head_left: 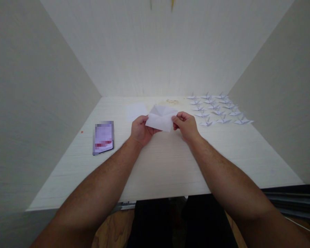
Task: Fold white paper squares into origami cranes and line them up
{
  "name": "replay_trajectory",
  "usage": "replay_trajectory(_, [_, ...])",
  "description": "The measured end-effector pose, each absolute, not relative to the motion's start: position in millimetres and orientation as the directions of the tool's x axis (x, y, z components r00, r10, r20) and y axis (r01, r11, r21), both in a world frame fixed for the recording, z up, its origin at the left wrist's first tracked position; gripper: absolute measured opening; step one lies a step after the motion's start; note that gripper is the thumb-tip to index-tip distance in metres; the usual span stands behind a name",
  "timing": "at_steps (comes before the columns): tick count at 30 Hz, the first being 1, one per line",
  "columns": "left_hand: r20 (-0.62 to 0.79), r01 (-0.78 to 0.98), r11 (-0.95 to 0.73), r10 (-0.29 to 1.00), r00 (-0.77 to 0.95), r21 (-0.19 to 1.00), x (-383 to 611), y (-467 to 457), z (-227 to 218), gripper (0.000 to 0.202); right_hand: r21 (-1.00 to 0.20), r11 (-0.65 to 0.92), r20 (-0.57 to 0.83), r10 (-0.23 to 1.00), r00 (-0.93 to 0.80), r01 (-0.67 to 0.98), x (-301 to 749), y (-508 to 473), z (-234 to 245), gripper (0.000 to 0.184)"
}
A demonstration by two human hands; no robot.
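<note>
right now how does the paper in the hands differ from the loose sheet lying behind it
The held paper is creased, with fold lines meeting near its top; the loose sheet looks flat and unfolded. The held paper is lifted off the table, pinched by the left hand and right hand; the loose sheet lies on it untouched. Both are white paper.

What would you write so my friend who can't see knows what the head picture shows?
The left hand and right hand pinch a partly folded white paper sheet over a pale wooden table. Rows of small white folded paper cranes stand at the right; a flat white paper square and a dark rectangular phone lie at the left.
</note>
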State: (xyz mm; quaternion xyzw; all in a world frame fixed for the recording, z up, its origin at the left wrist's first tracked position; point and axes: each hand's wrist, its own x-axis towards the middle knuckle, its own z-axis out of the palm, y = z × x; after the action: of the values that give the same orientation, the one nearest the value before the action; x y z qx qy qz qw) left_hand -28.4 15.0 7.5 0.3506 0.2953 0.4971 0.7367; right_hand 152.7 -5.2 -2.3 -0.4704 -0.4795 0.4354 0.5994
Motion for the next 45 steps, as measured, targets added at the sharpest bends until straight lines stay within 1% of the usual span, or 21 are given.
replay_trajectory(5, [-0.099,-0.542,0.284,0.934,0.345,0.791,-29.5,16.1,6.8,0.032,-0.981,0.184,0.170,0.971,0.168,-0.070,152.6,-4.4,-3.6,0.029])
replay_trajectory(8, [-0.099,-0.550,0.308,0.921,0.376,0.776,-30.4,16.5,7.6,0.033,-0.983,0.177,0.165,0.967,0.196,-0.047,152.8,-4.1,-4.4,0.028])
replay_trajectory(13, [-0.120,-0.526,0.308,0.925,0.360,0.793,-28.5,15.7,8.4,0.026,-0.984,0.170,0.157,0.965,0.209,-0.046,153.2,-3.9,-4.9,0.027])
replay_trajectory(15, [-0.119,-0.521,0.295,0.931,0.344,0.801,-27.3,15.1,7.9,0.028,-0.986,0.164,0.153,0.965,0.211,-0.035,152.6,-4.5,-3.3,0.026])
replay_trajectory(18, [-0.117,-0.496,0.284,0.933,0.341,0.821,-25.7,14.3,6.2,0.038,-0.987,0.161,0.154,0.965,0.212,-0.014,150.7,-6.0,-0.5,0.027])
replay_trajectory(20, [-0.104,-0.461,0.262,0.935,0.339,0.848,-24.6,13.6,4.9,0.040,-0.989,0.150,0.145,0.969,0.199,-0.010,149.4,-6.6,0.2,0.027])
replay_trajectory(25, [-0.024,-0.421,0.171,0.943,0.332,0.891,-23.1,12.3,1.1,0.037,-0.989,0.127,0.112,0.978,0.176,-0.077,148.8,-6.3,-1.9,0.027])
replay_trajectory(29, [-0.023,-0.392,0.157,0.945,0.325,0.906,-22.8,12.2,-0.8,0.037,-0.974,0.121,0.090,0.982,0.165,-0.190,148.5,-6.5,-1.5,0.028])
replay_trajectory(32, [-0.022,-0.360,0.145,0.945,0.327,0.922,-21.7,10.8,0.3,0.038,-0.963,0.104,0.075,0.989,0.124,-0.249,147.8,-6.9,-0.9,0.032])
replay_trajectory(40, [-0.016,-0.343,0.131,0.947,0.320,0.930,-20.8,8.7,3.3,0.042,-0.958,0.064,0.056,0.998,0.040,-0.279,148.7,-8.0,-0.6,0.035])
replay_trajectory(45, [-0.022,-0.333,0.141,0.942,0.335,0.932,-21.5,9.4,2.0,0.042,-0.959,0.064,0.072,0.997,-0.020,-0.275,150.0,-9.3,-0.2,0.032])
